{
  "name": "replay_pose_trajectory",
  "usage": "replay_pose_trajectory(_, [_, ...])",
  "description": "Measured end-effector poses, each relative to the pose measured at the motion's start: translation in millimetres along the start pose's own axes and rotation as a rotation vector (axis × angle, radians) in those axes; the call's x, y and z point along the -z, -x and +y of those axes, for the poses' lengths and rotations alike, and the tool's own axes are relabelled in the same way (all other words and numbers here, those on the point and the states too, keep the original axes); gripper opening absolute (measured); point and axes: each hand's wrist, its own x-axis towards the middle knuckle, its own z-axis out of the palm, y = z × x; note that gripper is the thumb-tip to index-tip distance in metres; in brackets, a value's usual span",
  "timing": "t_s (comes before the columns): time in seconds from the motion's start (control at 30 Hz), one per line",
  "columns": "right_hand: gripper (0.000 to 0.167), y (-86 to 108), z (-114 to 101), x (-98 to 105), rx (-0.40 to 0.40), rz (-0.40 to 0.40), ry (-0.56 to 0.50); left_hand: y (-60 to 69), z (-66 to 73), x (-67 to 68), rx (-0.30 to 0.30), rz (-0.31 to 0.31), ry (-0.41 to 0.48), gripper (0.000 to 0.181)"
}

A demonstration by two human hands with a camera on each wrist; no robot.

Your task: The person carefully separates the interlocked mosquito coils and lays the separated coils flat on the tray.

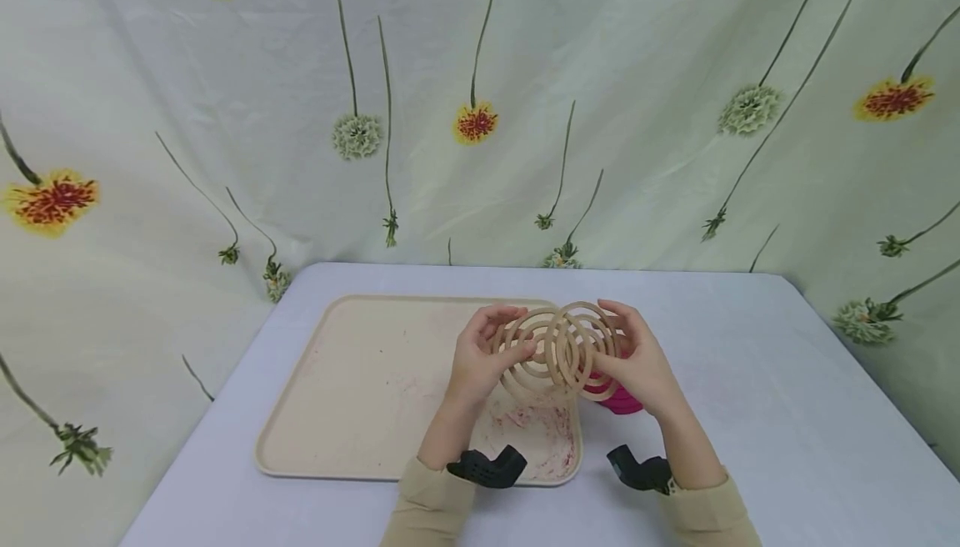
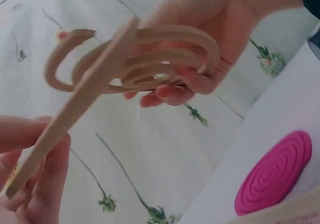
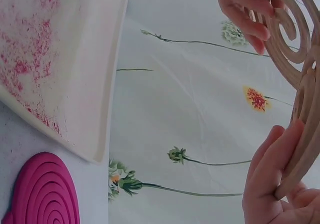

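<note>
In the head view my left hand (image 1: pixel 474 359) and right hand (image 1: pixel 637 363) face each other above the right end of a tray, holding two flat tan spirals that overlap in the middle. My left hand pinches one spiral (image 2: pixel 85 96) by its rim; the left wrist view shows it edge-on. Fingers and thumb of my right hand grip the rim of the other spiral (image 2: pixel 190 33), whose rings spread behind the first. Whether the two are linked or only cross, I cannot tell. Beneath my right hand lies a magenta ringed disc (image 1: pixel 622 402), partly covered.
The cream tray (image 1: pixel 352 388) occupies the left and centre of the white table (image 1: pixel 787 414), with reddish smears near its right front corner. A pale curtain (image 1: pixel 637 72) printed with flowers hangs behind. Black devices (image 1: pixel 491 468) are strapped at both wrists.
</note>
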Motion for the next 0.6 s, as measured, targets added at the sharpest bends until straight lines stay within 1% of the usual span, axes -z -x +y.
replay_pose_trajectory(0.07, [0.068, -0.4, -1, 2, -0.022, 0.007, -0.035, -0.5, 0.9, 4.5, 0.031, -0.019, 0.154, 0.041])
replay_pose_trajectory(0.13, [0.069, -0.6, -2, 2, -0.046, 0.007, -0.060, -0.7, 0.8, 7.6, 0.055, -0.059, 0.284, 0.039])
replay_pose_trajectory(0.17, [0.069, -0.6, -3, 2, -0.057, 0.004, -0.068, -0.4, 0.7, 8.5, 0.072, -0.082, 0.327, 0.038])
replay_pose_trajectory(0.23, [0.068, -0.8, -3, 2, -0.078, 0.002, -0.082, 0.4, 0.2, 9.6, 0.104, -0.132, 0.363, 0.036])
replay_pose_trajectory(0.3, [0.066, -0.9, -3, 2, -0.087, -0.008, -0.092, 0.8, -1.1, 10.2, 0.143, -0.183, 0.318, 0.033])
replay_pose_trajectory(0.33, [0.064, -0.9, -4, 2, -0.089, -0.013, -0.095, 1.0, -1.9, 10.3, 0.160, -0.202, 0.275, 0.030])
replay_pose_trajectory(0.4, [0.062, -0.7, -3, 3, -0.083, -0.032, -0.102, 1.2, -3.5, 10.6, 0.183, -0.220, 0.171, 0.024])
replay_pose_trajectory(0.47, [0.059, -0.1, -3, 6, -0.066, -0.067, -0.096, 0.5, -4.9, 11.0, 0.183, -0.234, 0.076, 0.024])
replay_pose_trajectory(0.5, [0.057, 0.4, -3, 8, -0.055, -0.085, -0.093, 0.3, -5.1, 11.5, 0.181, -0.231, 0.036, 0.026])
replay_pose_trajectory(0.6, [0.043, 1.9, -1, 15, 0.008, -0.169, -0.094, -0.9, -4.9, 15.3, 0.167, -0.216, -0.035, 0.030])
